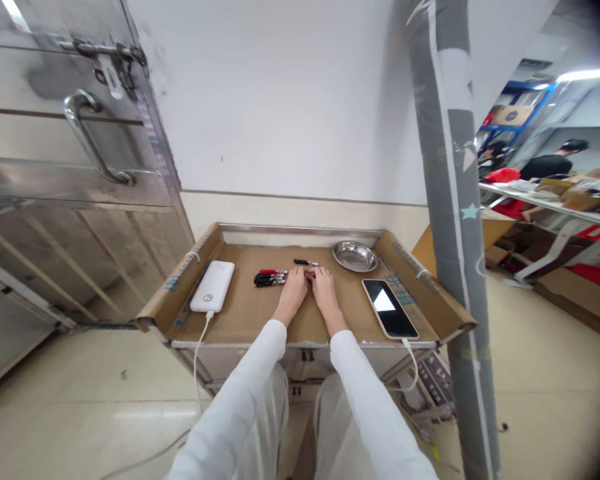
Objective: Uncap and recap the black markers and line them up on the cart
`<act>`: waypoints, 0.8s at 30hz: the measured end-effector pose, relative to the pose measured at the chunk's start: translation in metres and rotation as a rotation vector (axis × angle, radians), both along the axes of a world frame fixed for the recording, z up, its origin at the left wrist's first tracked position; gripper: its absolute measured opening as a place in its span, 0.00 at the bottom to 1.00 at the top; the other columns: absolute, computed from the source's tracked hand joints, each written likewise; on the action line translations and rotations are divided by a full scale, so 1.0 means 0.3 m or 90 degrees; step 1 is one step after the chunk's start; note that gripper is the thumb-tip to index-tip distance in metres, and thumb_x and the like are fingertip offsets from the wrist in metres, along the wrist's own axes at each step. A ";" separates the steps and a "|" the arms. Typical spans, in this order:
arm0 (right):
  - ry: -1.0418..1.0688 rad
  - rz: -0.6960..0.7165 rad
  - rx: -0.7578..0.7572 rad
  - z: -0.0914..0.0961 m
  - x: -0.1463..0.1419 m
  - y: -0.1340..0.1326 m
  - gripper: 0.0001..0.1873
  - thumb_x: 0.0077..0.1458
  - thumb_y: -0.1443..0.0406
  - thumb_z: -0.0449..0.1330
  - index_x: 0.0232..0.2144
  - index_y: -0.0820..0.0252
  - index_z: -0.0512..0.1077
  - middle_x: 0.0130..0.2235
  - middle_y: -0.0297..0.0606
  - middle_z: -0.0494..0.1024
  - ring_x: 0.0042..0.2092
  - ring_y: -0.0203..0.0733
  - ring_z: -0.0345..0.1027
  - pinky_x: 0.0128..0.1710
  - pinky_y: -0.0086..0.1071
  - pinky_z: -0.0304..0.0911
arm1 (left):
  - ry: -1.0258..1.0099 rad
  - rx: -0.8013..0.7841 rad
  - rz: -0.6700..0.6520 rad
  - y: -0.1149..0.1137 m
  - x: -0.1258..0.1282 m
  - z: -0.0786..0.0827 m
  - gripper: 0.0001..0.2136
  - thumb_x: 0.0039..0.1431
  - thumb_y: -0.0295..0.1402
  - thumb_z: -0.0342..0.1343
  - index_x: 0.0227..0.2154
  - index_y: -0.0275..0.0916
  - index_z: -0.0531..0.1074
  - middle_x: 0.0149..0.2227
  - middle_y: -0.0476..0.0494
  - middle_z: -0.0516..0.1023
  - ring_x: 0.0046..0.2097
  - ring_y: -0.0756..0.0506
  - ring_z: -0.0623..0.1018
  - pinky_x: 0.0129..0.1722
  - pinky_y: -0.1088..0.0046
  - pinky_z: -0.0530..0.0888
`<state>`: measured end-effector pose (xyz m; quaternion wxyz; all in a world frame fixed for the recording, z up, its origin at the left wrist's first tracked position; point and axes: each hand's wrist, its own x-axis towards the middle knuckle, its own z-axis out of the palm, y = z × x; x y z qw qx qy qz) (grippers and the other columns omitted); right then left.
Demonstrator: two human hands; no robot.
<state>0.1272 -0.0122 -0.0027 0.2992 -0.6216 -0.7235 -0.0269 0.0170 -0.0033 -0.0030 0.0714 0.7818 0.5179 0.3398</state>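
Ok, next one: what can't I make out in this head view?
All in the head view:
- Whatever is between the left hand and right hand: the fingers hide most of it.
- The exact number of bundled pens: they overlap and are small.
- Anything on the phone screen: too small, beyond a bright patch.
- The top of the grey post: cut off by the upper edge.
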 end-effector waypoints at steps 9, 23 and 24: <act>0.069 -0.114 0.036 0.036 -0.015 -0.109 0.18 0.58 0.71 0.44 0.37 0.63 0.74 0.39 0.47 0.72 0.40 0.46 0.64 0.43 0.37 0.59 | 0.114 0.046 -0.050 0.042 0.036 0.003 0.21 0.57 0.22 0.42 0.55 0.30 0.59 0.60 0.30 0.60 0.62 0.43 0.60 0.59 0.64 0.61; 0.342 -0.049 0.093 0.023 0.027 -0.126 0.19 0.58 0.65 0.47 0.36 0.64 0.77 0.39 0.47 0.79 0.40 0.44 0.73 0.47 0.37 0.64 | 0.212 0.070 -0.073 -0.050 -0.005 0.031 0.10 0.64 0.35 0.44 0.40 0.37 0.67 0.41 0.40 0.71 0.44 0.43 0.71 0.44 0.66 0.68; 0.344 -0.048 0.095 0.024 0.025 -0.129 0.19 0.58 0.65 0.47 0.36 0.64 0.77 0.39 0.47 0.79 0.40 0.45 0.73 0.47 0.38 0.64 | 0.201 0.069 -0.065 -0.062 -0.010 0.035 0.09 0.64 0.33 0.44 0.40 0.36 0.67 0.41 0.40 0.71 0.43 0.44 0.72 0.44 0.67 0.68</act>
